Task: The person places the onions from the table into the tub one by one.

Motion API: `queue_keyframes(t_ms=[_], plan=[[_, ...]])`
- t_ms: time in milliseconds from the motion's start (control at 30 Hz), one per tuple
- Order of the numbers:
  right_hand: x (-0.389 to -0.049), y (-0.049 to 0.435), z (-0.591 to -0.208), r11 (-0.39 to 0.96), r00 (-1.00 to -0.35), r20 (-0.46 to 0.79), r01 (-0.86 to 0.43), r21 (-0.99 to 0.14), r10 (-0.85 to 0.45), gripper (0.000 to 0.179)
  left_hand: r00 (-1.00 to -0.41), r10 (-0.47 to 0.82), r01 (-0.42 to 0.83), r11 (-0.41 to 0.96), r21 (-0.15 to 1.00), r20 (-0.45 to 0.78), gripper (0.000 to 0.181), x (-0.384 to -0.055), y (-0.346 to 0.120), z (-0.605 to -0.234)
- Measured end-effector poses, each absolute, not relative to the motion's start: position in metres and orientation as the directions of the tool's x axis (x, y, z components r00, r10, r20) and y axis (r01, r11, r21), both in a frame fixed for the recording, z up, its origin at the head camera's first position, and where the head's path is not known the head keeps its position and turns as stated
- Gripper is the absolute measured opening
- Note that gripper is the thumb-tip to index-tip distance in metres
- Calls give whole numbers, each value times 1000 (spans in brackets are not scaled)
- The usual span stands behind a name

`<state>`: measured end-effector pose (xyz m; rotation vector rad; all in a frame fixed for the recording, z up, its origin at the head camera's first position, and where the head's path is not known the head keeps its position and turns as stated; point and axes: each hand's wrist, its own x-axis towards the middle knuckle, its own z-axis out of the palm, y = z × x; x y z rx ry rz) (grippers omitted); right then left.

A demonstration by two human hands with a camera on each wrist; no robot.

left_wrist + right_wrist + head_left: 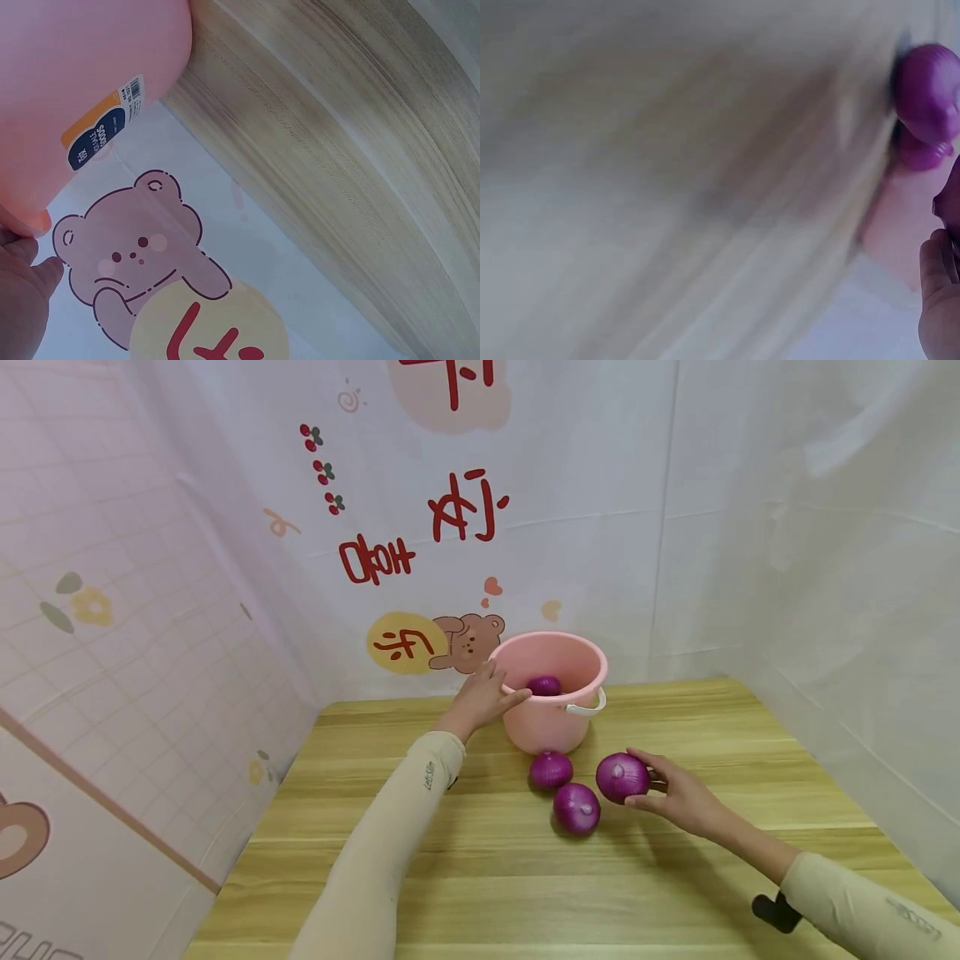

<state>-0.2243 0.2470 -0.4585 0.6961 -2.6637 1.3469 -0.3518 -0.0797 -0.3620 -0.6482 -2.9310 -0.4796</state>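
Note:
My right hand grips a purple onion between thumb and fingers, raised over the table to the right of the bucket. At the back of the table stands a pink bucket with a white handle. My left hand holds the bucket's rim at its left front side, also seen in the left wrist view, where the fingers meet the rim. Another onion lies inside the bucket. Two more, a nearer onion and a farther onion, sit on the table before it.
The wood-grain table ends at a white printed curtain just behind the bucket. More curtain hangs along the left and right sides. A label is stuck on the bucket's outer wall.

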Motion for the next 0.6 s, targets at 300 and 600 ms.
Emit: queue_keyframes(t_ms=[300,600], plan=[[-246,241,-416,446,-924,274,-371,-815,-267,74,-905,392,424,862,277,164,82,-352,-79,-362],[-281,235,-378,408,-953,265,-302,-862,-146,79,-911,382,411,866,285,153,84,-352,-78,-362]])
